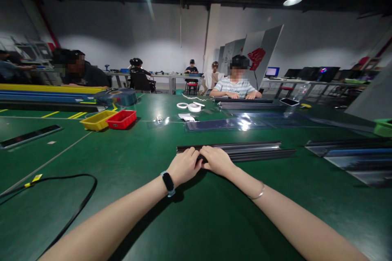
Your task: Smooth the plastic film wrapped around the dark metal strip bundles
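Where left hand and right hand pinch: dark channel profile, left end
Long axis: rightward, past right hand

On the table, a cable lay left of the middle strips, two bins sat farther back on that side, other strips lay to the right, and behind was a plastic sheet, with tape rolls beyond it.
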Motion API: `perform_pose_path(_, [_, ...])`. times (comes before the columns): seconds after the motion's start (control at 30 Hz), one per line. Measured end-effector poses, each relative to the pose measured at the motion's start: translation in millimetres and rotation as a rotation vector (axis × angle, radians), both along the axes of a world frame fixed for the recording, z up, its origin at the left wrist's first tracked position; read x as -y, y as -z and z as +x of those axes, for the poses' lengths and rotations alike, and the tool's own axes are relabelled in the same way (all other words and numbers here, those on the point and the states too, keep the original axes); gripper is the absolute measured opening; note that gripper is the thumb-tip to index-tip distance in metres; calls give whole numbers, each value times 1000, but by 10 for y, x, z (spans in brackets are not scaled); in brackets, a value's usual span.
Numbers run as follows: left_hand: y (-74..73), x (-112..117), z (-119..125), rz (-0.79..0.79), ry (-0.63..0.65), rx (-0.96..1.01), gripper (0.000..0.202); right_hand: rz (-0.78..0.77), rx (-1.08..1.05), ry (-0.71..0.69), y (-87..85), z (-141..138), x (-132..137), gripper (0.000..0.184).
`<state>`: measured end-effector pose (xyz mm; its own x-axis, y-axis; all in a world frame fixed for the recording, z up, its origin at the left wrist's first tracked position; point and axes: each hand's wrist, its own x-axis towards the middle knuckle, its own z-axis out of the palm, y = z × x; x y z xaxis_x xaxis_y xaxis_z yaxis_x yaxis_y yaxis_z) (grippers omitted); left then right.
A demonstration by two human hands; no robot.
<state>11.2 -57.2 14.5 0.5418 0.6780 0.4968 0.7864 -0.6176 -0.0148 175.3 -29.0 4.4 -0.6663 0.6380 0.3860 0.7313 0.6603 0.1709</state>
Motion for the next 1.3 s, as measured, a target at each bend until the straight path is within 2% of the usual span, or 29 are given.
perform_pose_path(0.17, [12,23,-131,62,21,-3,22,-6,-37,4,25,85,10,25])
perform_pose_path(0.37, [99,-83,-130,-66,-19,102,21,-29,-113,6,39,77,-8,33])
perform_pose_path(0.5, [121,-115,-130,-125,-40,138,23,-15,-92,25,44,78,-15,33])
perform_pose_path(0.9, [108,-96,-111,-79,-34,52,21,-24,-106,46,66,88,-16,35])
perform_pose_path(1.3, [133,-123,-144,-68,-30,5,23,-120,-57,101,8,64,-8,38])
